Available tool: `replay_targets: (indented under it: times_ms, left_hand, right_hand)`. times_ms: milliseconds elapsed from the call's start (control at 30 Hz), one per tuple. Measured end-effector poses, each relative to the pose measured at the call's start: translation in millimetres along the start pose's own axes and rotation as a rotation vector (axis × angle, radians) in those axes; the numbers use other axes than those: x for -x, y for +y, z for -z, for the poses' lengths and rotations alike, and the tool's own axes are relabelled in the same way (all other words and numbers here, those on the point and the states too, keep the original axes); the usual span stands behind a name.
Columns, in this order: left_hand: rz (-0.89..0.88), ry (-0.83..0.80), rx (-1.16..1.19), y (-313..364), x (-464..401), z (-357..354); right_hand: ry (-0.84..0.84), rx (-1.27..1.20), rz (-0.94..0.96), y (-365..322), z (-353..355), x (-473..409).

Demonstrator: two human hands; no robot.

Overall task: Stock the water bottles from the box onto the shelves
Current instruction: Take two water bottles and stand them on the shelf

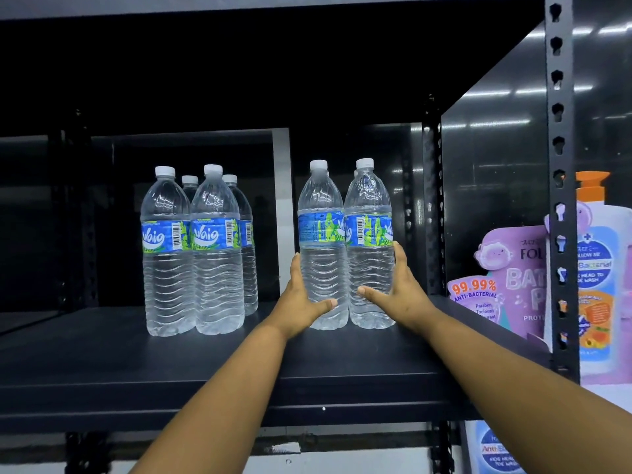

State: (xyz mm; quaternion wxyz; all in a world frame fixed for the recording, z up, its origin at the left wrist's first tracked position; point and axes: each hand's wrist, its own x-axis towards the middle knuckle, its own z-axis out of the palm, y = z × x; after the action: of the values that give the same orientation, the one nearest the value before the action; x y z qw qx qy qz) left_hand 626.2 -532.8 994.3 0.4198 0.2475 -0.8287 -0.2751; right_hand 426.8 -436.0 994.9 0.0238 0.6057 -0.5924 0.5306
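Observation:
Two clear water bottles with blue-green labels stand side by side on the dark shelf (205,364), right of centre. My left hand (301,302) grips the left bottle (319,213) low down, thumb across its front. My right hand (400,292) holds the right bottle (368,206), fingers up its right side and thumb across the front. Caps of more bottles peek out behind this pair. A cluster of several matching bottles (191,251) stands further left on the same shelf. The box is out of view.
A black perforated upright (561,200) bounds the shelf at the right front, and another upright (431,200) stands at the back. Beyond the post are purple body-wash packs (513,278) and an orange-topped pump bottle (598,268). The shelf above (239,8) hangs overhead.

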Motion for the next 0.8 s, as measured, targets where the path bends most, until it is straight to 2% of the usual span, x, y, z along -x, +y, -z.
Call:
replay_targets:
  times_ms: [367,800]
  left_hand:
    - [-0.057,0.169,0.045,6.2,-1.2,-1.2]
    - [-0.068,0.080,0.049,1.3,-4.0,0.9]
  right_hand:
    - [0.044,-0.227,-0.100,1.2,5.3,-5.5]
    - [0.100,-0.174,-0.098,0.3,7.5,-2.9]
